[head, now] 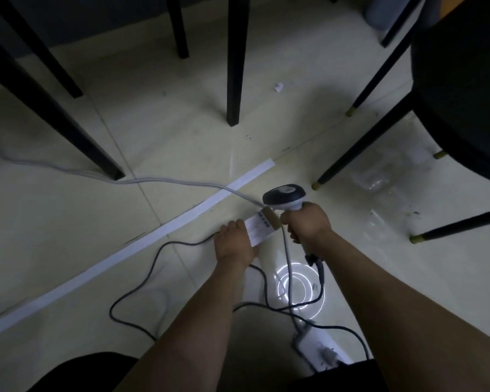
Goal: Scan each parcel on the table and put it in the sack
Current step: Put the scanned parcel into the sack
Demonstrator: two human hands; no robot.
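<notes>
A small brown cardboard parcel [262, 226] with a white label lies low over the pale floor, below the middle of the view. My left hand [235, 241] grips its near left end. My right hand [307, 222] is closed around the handle of a grey and black barcode scanner [285, 196]. The scanner's head sits just above the parcel's far end, its window pointing down at the label. No sack is in view.
Black table legs [236, 60] and a black chair [461, 89] with gold-tipped legs stand ahead and to the right. A long white strip [130, 247], grey and black cables [159, 182], a white power strip [323, 350] and crumpled clear plastic [379, 176] lie on the floor.
</notes>
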